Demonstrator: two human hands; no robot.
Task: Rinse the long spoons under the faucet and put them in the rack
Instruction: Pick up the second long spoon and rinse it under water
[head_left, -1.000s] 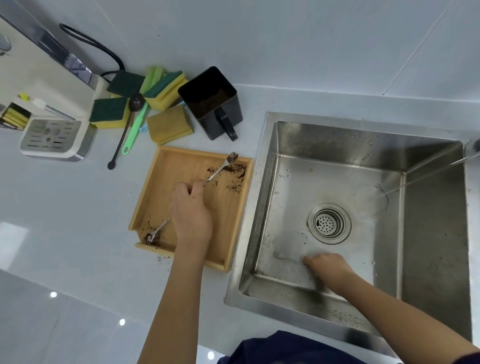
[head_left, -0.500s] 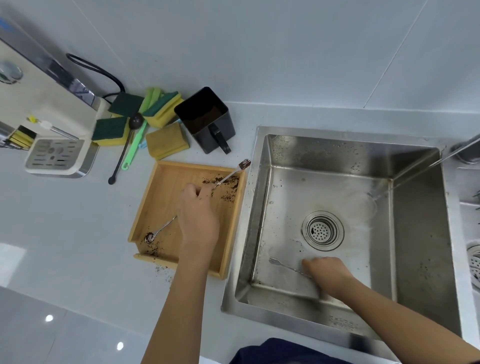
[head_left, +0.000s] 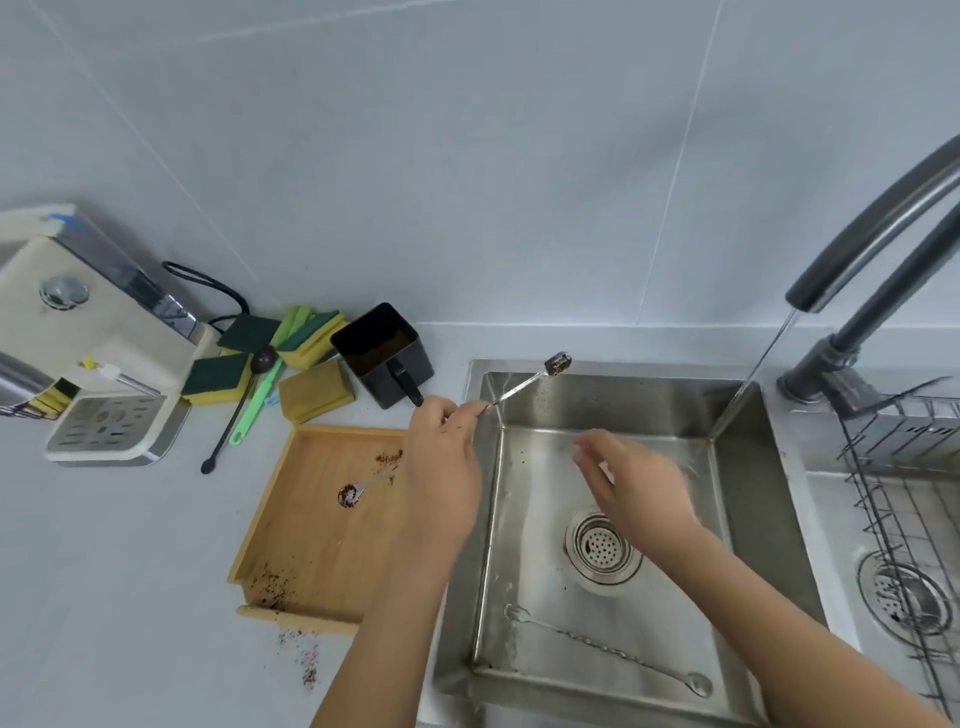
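Now the left hand (head_left: 441, 457) pinches the handle of a long spoon (head_left: 530, 383) between fingertips, closed on it, holding it over the far left corner of the sink (head_left: 748, 467). Its bowl, caked with dark grounds, points up and to the right, short of the water stream (head_left: 753, 374) falling from the faucet (head_left: 872, 234) at the far right. The right hand (head_left: 639, 483) hovers over the middle of the sink, fingers spread and loose, holding nothing; it is blurred. A second spoon (head_left: 613, 649), with a twisted handle, lies flat on the sink floor near the front wall. A third spoon (head_left: 358, 491), dirty too, lies in the wooden tray (head_left: 291, 519) left of the sink, partly hidden by the left hand, with grounds scattered around it. The wire rack (head_left: 893, 493) sits at the right edge, over a second basin. Sponges (head_left: 311, 395) and a black cup (head_left: 384, 353) lie on the counter beyond the tray.
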